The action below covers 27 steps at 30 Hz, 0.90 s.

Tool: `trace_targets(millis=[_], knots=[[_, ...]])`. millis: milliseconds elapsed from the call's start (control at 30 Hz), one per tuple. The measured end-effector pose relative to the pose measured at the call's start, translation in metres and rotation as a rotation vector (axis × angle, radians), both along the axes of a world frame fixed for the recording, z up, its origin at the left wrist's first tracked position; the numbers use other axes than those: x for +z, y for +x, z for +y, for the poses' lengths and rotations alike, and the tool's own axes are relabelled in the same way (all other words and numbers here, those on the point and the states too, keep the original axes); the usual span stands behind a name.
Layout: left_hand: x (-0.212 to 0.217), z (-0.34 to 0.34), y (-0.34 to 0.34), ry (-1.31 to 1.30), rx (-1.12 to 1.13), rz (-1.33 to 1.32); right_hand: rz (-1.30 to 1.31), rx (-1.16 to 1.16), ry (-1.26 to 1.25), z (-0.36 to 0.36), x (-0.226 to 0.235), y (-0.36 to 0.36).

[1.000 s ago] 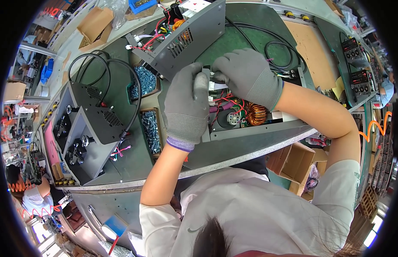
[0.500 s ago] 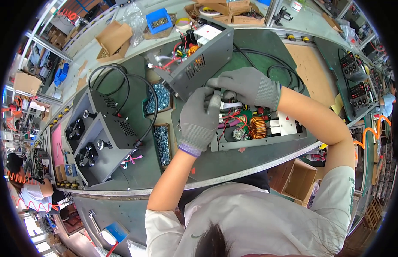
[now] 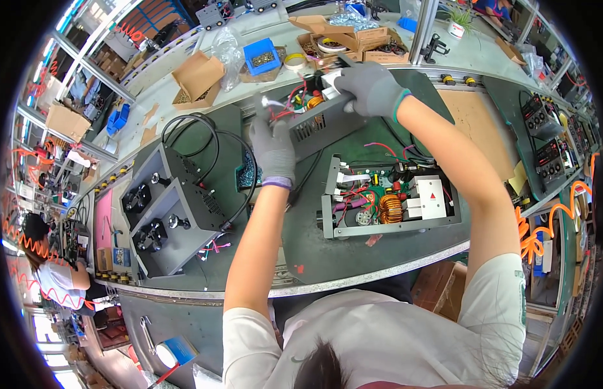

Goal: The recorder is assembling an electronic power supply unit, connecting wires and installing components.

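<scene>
Two gloved hands work at a grey metal chassis (image 3: 337,123) at the upper centre of the frame, its open top baring red wires and a copper coil. The right hand (image 3: 371,91) grips the chassis at its right end, while the left hand (image 3: 273,154) is at the left end, its fingertips blurred, so whether they are closed on the metal cannot be told. The chassis lies between the hands, tilted, its slotted side facing the person. Nearer the body, right of centre and below the right hand, a second open chassis (image 3: 405,229) rests untouched on the dark green tabletop (image 3: 334,259), a copper toroid coil (image 3: 389,209) and a white block (image 3: 432,198) showing inside. Two grey housings (image 3: 184,223) with a black cable (image 3: 254,185) stand at left, well apart from the right hand. A blue bin (image 3: 261,49) sits at the top of the frame.
</scene>
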<state>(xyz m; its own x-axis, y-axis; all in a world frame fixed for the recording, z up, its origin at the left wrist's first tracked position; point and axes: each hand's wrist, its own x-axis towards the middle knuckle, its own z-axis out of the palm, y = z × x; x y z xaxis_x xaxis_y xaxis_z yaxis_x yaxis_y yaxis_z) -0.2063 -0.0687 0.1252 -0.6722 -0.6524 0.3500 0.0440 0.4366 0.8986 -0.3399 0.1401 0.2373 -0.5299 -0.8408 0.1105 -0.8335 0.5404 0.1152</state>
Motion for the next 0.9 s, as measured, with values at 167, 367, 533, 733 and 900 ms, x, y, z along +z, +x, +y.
trace_targets(millis=[167,367,533,733,900], knots=[[0.018,-0.013,0.002,0.249,-0.395,0.251,-0.176,-0.132,0.078,0.034,-0.004,0.059],[0.029,-0.001,0.017,0.064,-0.312,-0.005,-0.243,-0.168,0.098,0.042,-0.001,0.084],[0.026,0.000,0.018,-0.462,-0.118,-0.045,-0.201,0.011,-0.038,0.036,0.002,0.068],[0.021,0.002,0.018,-0.422,-0.139,-0.019,-0.001,0.132,-0.403,-0.028,-0.020,0.039],[0.017,0.000,0.018,-0.404,-0.169,0.040,-0.018,-0.034,-0.250,-0.061,-0.028,0.041]])
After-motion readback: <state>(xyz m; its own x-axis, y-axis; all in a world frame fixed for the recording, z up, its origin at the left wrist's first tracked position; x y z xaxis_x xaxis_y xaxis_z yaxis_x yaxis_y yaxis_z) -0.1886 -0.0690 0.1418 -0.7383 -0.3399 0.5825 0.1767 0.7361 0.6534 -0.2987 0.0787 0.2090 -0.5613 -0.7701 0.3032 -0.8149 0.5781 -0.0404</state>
